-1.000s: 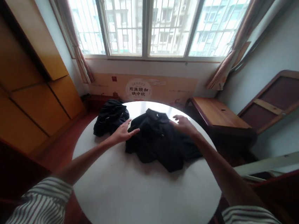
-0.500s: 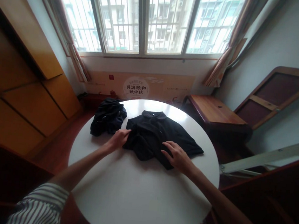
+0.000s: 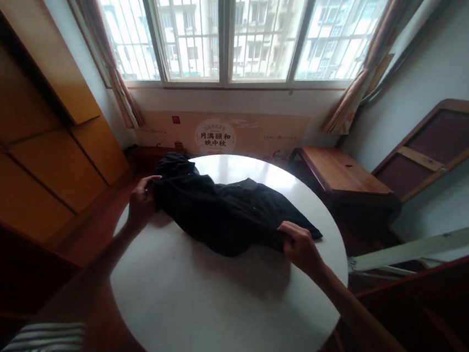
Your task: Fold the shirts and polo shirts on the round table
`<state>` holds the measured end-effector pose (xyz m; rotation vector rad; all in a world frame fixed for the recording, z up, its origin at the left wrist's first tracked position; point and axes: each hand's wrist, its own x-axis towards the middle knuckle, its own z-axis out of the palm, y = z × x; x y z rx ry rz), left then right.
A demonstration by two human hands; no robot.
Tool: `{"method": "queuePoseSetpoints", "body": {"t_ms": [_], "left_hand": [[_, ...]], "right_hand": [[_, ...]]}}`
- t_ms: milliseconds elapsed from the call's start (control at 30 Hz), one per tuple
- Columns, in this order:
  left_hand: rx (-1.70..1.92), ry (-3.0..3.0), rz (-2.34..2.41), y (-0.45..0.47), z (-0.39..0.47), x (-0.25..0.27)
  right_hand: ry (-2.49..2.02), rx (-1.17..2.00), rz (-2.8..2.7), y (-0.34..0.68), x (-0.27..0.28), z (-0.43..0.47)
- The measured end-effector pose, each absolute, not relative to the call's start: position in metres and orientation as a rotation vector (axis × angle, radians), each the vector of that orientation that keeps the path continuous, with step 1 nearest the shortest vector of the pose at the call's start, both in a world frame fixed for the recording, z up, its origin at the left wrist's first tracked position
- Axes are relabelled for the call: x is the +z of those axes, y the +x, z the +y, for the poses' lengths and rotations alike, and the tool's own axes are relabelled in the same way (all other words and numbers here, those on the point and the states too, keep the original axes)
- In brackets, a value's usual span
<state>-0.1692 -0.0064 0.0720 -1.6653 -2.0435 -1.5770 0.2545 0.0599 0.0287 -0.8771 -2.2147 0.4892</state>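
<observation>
A black collared shirt (image 3: 222,213) stretches between my two hands above the white round table (image 3: 213,307). My left hand (image 3: 143,197) is closed on the shirt's left part, lifted near the table's left edge. On the other side, my right hand (image 3: 300,246) grips the shirt's near right edge. The collar and a right-hand portion of the shirt lie on the tabletop. Behind my left hand sits a bundle of dark clothing (image 3: 173,162), partly covered by the raised fabric.
To the right of the table stands a low wooden bench or side table (image 3: 338,172), with a folded panel (image 3: 432,142) leaning on the wall. Orange-brown cabinets (image 3: 53,164) line the left. A barred window (image 3: 260,34) is ahead, above a printed banner (image 3: 272,132).
My left hand has moved left and up, pulling the shirt's left side over the dark bundle. My right hand has closed on the near edge and shifted slightly right.
</observation>
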Motion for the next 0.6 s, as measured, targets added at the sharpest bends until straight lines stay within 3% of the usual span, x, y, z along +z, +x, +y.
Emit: {"method": "queuePoseSetpoints", "body": {"t_ms": [133,200,400,600], "left_hand": [[-1.291,-1.707,-1.894,-0.18,-0.005,0.06],[-1.236,-1.794,-1.741,-0.167,-0.006,0.057],[-1.097,-2.357,-1.785,-0.105,0.039,0.038],[-0.619,-2.376,-2.225,-0.084,0.124,0.008]], "right_hand": [[-0.505,1.069,-2.362,0.275,0.037,0.06],[-0.542,1.177,-2.326,0.277,0.036,0.069],[-0.997,0.735,-2.216,0.236,0.033,0.114],[-0.949,0.823,-2.561,0.181,0.034,0.105]]}}
